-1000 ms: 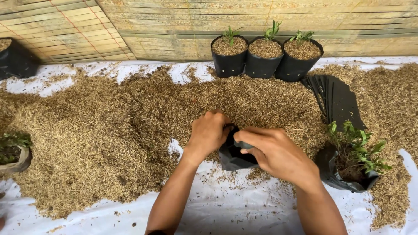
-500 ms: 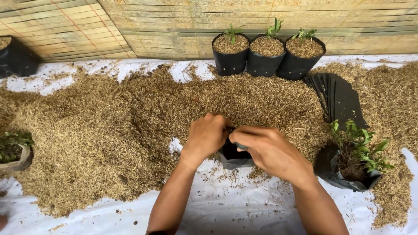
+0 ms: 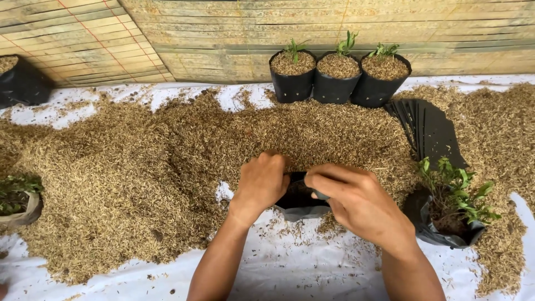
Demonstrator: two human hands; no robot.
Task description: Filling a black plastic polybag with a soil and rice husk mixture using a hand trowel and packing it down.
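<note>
— Nearest, then: white sheet (image 3: 301, 273) underfoot, spread to catch spilled husk. Above it, left hand (image 3: 262, 184) and right hand (image 3: 356, 203), both curled shut on the rim of a small black grow bag (image 3: 299, 199).

— Held how, and why so?

— Pinched from either side, left fingers over the near-left edge, right fingers (image 3: 329, 177) over the right edge, apparently to keep the limp plastic mouth spread wide. Seems empty inside, dark all through. Sitting at the front lip of the husk heap (image 3: 167, 167), base on the sheet, touching the loose husk, so handy for filling.

— And alongside?

— To the right, just beside the wrist, a black bag of seedlings (image 3: 451, 214), leafy and slumped, mouth tilted open, within easy reach. Far left edge, another leafy clump in a pale pot (image 3: 19, 200), partly cut off by the frame.

— Further back?

— Beyond the seedlings, a stack of flat black bags (image 3: 429, 131) fanned out on the husk, unopened, lying ready. Behind that, three filled bags (image 3: 339, 75) standing upright in a row, touching, each topped with husk and one small green shoot, parked against the bamboo wall (image 3: 223, 39) out of the way. Top left corner, one more dark bag (image 3: 22, 83), barely seen.
</note>
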